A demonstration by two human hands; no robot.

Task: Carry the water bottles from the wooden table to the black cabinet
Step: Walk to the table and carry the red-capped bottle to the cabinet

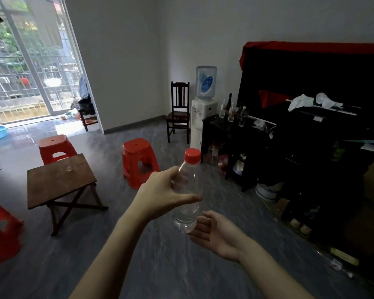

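Left fingers [177, 180]: curled round the upper body of the water bottle [187, 190], with the thumb pressed across its front; the left hand [162, 193] is clamped on it just below the shoulder.
Right fingers [205, 219]: spread apart and relaxed; the right hand [216, 231] is held palm-up just beside the bottle's base. Contact with the base cannot be told.
Bottle in the grip: carried in mid-air, tilted slightly, red cap [192, 156] uppermost and above the fingers. It is clear, unlabelled, and little or no water can be made out in it.
Handling: it is judged light and thin-walled, so it is likely to dent under a hard squeeze, and its smooth plastic may slip. A hold at mid-body is judged best, with the base supported from beneath.
Behind and left of the fingers: the wooden table [61, 180] is seen with no bottle clearly on it; only a faint glint shows near its far edge.
Ahead and right of the fingers: the black cabinet [225, 134] stands well apart, with several bottles [231, 113] already upright on its top.
Beyond the cabinet: a water dispenser [203, 113] is set just beside it.
Progress: the carry is judged under way.
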